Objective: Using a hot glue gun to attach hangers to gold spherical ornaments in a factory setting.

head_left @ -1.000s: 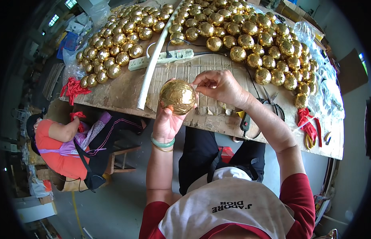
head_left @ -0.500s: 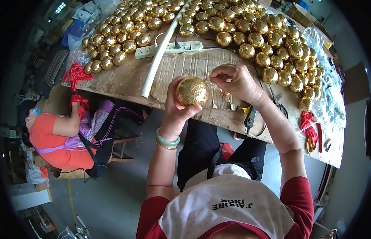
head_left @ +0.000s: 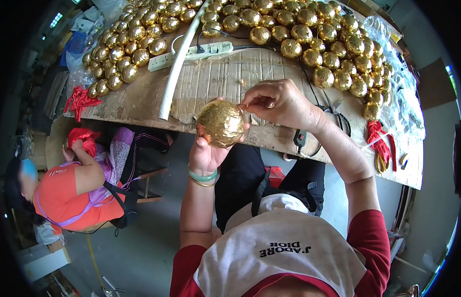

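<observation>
My left hand [head_left: 208,157] holds up a shiny gold foil-covered ball [head_left: 220,123] above the table's near edge, its palm and fingers cupped around the underside. The ball's surface is wrinkled like crumpled leaf. At its right side is my right hand [head_left: 285,105], thumb and forefinger pinched together close to the foil. Whatever sits in that pinch is too small to make out. A small gold scrap [head_left: 242,82] lies on the cardboard sheet [head_left: 235,69] just beyond my hands.
Many gold balls [head_left: 309,34] cover the table's far side. A white pole [head_left: 181,64] crosses a power strip [head_left: 190,57]. At right lie a corded tool [head_left: 300,138], red cloth [head_left: 376,136] and yellow-handled scissors [head_left: 382,161]. A seated co-worker [head_left: 77,183] handles red cloth at left.
The ball has turned in my left hand, which now cups it more from below. My right fingers have come down and in beside it. The view has shifted slightly; the co-worker's hands moved lower.
</observation>
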A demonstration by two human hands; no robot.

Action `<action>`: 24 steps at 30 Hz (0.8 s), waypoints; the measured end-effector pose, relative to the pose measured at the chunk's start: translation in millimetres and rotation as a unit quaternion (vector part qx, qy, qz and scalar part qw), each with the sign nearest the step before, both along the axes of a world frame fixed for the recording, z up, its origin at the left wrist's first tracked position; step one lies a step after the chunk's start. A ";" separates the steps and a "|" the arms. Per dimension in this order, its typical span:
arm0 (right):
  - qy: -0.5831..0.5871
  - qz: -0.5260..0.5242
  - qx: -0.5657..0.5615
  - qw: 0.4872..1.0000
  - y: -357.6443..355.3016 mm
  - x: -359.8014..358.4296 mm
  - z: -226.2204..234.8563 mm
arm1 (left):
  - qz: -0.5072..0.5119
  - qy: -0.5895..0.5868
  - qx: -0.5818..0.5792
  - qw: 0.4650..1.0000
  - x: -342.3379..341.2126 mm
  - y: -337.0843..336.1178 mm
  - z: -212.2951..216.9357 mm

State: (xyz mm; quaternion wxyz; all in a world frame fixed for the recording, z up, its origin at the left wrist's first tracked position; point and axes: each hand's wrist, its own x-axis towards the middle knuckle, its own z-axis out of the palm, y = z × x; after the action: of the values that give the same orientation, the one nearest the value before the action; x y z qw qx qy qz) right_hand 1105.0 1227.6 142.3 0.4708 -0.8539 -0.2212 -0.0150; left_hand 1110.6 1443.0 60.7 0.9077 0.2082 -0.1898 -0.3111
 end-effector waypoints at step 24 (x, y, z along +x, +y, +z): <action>-0.145 -0.022 -0.190 0.971 -4.1 -23.2 25.0 | 0.348 -0.435 0.472 0.683 -13.9 -12.2 22.6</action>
State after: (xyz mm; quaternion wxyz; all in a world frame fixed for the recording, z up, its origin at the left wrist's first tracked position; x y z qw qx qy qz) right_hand 1081.8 1223.5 167.3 0.2622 -0.9212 -0.2670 -0.1067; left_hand 1096.7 1430.8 83.3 0.5474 0.7721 -0.3054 0.1046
